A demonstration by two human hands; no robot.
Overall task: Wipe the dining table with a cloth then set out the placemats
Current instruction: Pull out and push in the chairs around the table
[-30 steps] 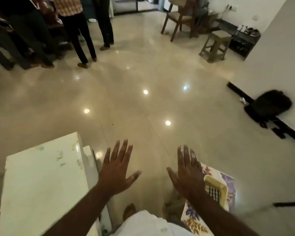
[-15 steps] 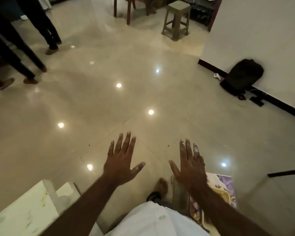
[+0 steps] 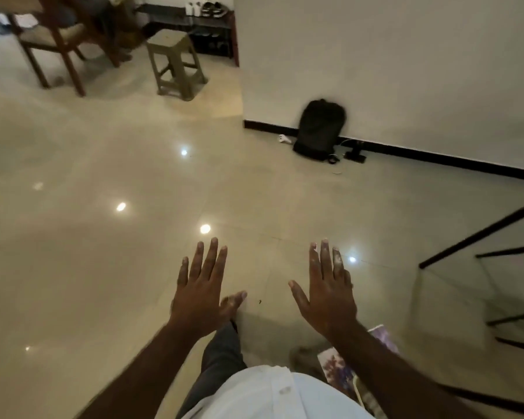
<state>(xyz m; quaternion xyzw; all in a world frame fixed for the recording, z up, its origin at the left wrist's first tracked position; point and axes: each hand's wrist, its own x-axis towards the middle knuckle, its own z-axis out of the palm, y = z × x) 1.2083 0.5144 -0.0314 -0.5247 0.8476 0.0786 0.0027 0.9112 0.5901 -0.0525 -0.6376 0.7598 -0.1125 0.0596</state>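
Observation:
My left hand [image 3: 201, 293] and my right hand [image 3: 325, 293] are stretched out in front of me over the shiny floor, palms down, fingers spread, holding nothing. A floral-printed mat or sheet [image 3: 339, 365] lies low at the right, mostly hidden under my right forearm. At the right edge stands a glass-topped table [image 3: 478, 234] with a dark metal frame. No cloth is in view.
A black backpack [image 3: 319, 130] leans on the white wall, with small items and cables beside it. A plastic stool [image 3: 174, 60] and a wooden chair [image 3: 53, 40] stand at the back left. A shoe rack [image 3: 208, 25] is behind them.
The view has swung right. The white table at lower left and the standing people have left the frame, and the glass table has come in at the right. Both hands stay spread.

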